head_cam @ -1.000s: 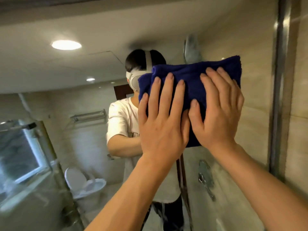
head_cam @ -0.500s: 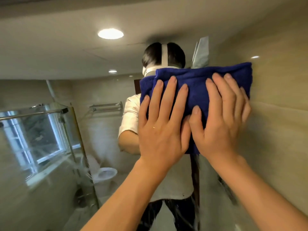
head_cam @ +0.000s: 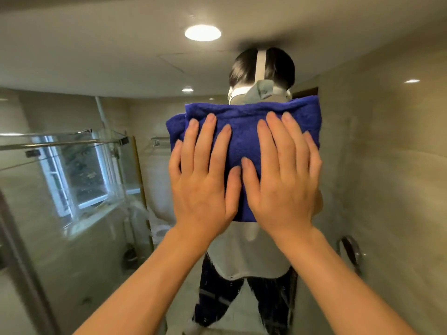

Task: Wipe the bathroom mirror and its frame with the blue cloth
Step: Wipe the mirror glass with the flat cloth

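A folded blue cloth (head_cam: 242,122) lies flat against the bathroom mirror (head_cam: 382,146), high in the middle of the view. My left hand (head_cam: 203,180) presses on the cloth's left half with straight, spread fingers. My right hand (head_cam: 283,180) presses on its right half the same way, thumb next to my left thumb. The cloth's lower part is hidden behind both hands. The mirror fills almost the whole view; a dark strip of frame (head_cam: 21,274) shows blurred at the lower left edge.
The mirror reflects a person in a white shirt and headset, a glass shower screen (head_cam: 72,151), a window (head_cam: 79,175), a toilet (head_cam: 159,228) and ceiling lights (head_cam: 202,33). A chrome fitting (head_cam: 350,252) is reflected at the right.
Both hands have slid the cloth leftward across the mirror. The view has turned left, and the frame's right edge has left the picture.
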